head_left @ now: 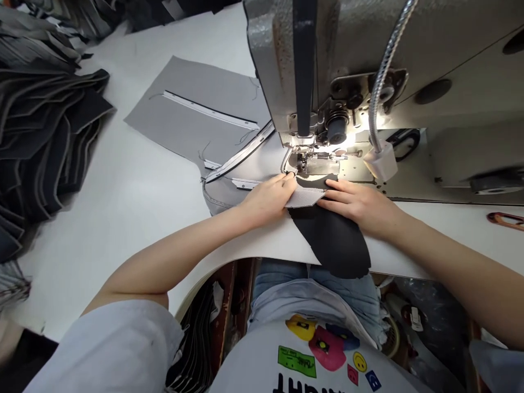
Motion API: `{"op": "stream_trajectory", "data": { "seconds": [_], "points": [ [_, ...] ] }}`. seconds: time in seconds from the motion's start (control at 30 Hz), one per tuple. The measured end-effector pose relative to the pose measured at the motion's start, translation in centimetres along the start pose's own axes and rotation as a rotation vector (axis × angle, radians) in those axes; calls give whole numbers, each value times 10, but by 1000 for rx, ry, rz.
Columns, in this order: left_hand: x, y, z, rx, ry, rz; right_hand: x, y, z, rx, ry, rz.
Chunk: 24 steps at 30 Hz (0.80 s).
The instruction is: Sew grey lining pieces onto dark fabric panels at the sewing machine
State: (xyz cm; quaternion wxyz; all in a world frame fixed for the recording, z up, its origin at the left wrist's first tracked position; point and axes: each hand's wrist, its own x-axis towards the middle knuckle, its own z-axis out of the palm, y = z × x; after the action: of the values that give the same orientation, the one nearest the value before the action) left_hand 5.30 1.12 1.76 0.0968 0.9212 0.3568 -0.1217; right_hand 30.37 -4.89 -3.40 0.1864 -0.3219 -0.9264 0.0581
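Note:
My left hand is closed on the edge of a sewn grey fabric panel, just in front of the sewing machine's needle area. The panel spreads out to the left on the table and carries white strips with dark edges and loose threads. A light grey flap of fabric shows between my hands. Beneath it lies a black fabric piece, its rounded end hanging over the table's front edge. My right hand rests with fingers stretched out on the black piece and the flap's tip. The presser foot stands just beyond my fingers.
The sewing machine fills the upper right, with a flexible lamp hanging near the needle. Stacks of dark fabric pieces lie at the left. Orange-handled thread snips rest on the white table at the far right.

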Motion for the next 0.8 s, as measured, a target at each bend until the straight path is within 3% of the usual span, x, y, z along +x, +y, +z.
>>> {"op": "stream_trajectory", "data": {
  "seconds": [0.3,0.57,0.8],
  "points": [
    [6,7,8,100,74,95,-17,-3,-3,-31,38,90],
    [16,11,2,89,40,58,-17,1,-3,-74,55,81],
    [14,10,7,89,70,59,-17,-4,-4,-126,66,122]
  ]
}}
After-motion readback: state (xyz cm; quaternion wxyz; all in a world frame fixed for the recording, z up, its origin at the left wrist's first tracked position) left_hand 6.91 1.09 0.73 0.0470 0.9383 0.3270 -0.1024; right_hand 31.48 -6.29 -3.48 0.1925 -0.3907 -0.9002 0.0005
